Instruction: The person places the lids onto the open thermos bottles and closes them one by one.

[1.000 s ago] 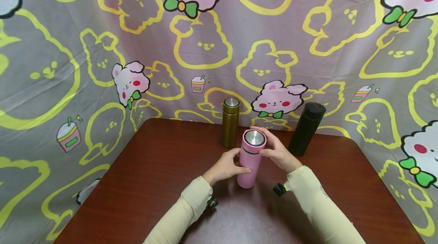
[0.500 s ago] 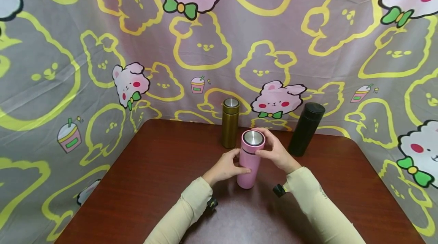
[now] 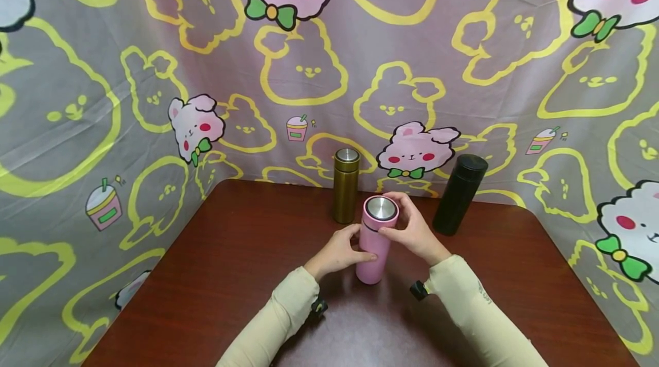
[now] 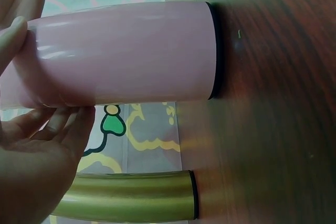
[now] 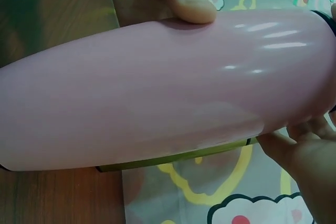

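A pink vacuum flask (image 3: 372, 258) with a silver-topped lid (image 3: 381, 208) is upright near the middle of the table, between both hands. My left hand (image 3: 337, 250) grips its body at mid-height, thumb across the front and fingers round the far side. Higher up, my right hand (image 3: 414, 232) holds the lid, with the thumb at the dark seam in front and the fingers behind it. In the left wrist view the flask's body (image 4: 131, 53) runs down to a black base ring. The right wrist view shows the left thumb (image 5: 191, 1) pressed on the pink side.
Behind the pink flask stands a gold flask (image 3: 346, 195) with a silver-topped lid. A black flask (image 3: 460, 195) is at the back right. All are on a dark red-brown table (image 3: 231, 252), with a patterned cloth (image 3: 309, 81) hanging round its back and sides.
My right thumb has slid leftward round the front of the lid, with the hand turning along. My left hand and the flask's body stay in place.
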{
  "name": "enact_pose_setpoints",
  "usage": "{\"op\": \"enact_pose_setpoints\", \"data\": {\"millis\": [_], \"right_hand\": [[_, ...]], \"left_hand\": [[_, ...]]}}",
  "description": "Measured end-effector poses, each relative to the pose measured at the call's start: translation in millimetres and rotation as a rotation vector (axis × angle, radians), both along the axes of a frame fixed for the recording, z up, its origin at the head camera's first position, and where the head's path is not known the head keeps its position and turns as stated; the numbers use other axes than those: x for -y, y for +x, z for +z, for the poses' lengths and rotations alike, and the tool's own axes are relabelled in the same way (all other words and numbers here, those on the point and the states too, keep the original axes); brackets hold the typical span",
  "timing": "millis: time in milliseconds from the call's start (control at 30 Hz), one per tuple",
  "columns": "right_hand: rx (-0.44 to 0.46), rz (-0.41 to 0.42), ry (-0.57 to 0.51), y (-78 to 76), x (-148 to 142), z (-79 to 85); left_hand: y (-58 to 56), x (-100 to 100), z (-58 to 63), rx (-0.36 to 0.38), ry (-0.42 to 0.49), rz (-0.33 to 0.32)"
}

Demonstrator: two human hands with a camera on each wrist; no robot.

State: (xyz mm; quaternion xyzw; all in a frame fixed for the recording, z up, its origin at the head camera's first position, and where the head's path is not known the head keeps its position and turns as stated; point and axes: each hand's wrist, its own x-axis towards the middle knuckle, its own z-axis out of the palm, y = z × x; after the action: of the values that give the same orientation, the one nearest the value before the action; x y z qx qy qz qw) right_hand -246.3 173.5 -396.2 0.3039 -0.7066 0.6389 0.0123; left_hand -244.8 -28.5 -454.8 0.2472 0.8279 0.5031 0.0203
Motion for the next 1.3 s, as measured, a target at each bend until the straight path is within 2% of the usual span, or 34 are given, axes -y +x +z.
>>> {"op": "enact_pose_setpoints", "data": {"millis": [267,367,467,700,867,1100,1300], "right_hand": [[0.0,-0.041,0.016,2.0,4.0,0.6],[0.003,-0.024,0.025,1.5,3.1,-0.2],[0.022,0.056,0.0,0.1,0.4,-1.1],[0.056,0.366,-0.157,-9.6,-5.2,-0.3],[0.086,0.466,-0.2,-14.9,-6.8,-1.3],[0.091,0.481,-0.209,-17.3,-7.4,-3.5],[0.077,0.397,-0.189,-14.8,-7.3,-4.6]], "left_hand": [[1.1,0.0,2.4,0.006,0.006,-0.002],[1.1,0.1,1.8,0.006,-0.003,0.001],[0.5,0.2,0.7,0.005,-0.003,0.002],[0.3,0.3,0.0,0.007,0.012,-0.002],[0.4,0.2,-0.8,0.009,0.004,-0.001],[0.1,0.5,-0.8,0.006,-0.002,-0.002],[0.4,0.6,-0.3,0.003,-0.002,-0.001]]}}
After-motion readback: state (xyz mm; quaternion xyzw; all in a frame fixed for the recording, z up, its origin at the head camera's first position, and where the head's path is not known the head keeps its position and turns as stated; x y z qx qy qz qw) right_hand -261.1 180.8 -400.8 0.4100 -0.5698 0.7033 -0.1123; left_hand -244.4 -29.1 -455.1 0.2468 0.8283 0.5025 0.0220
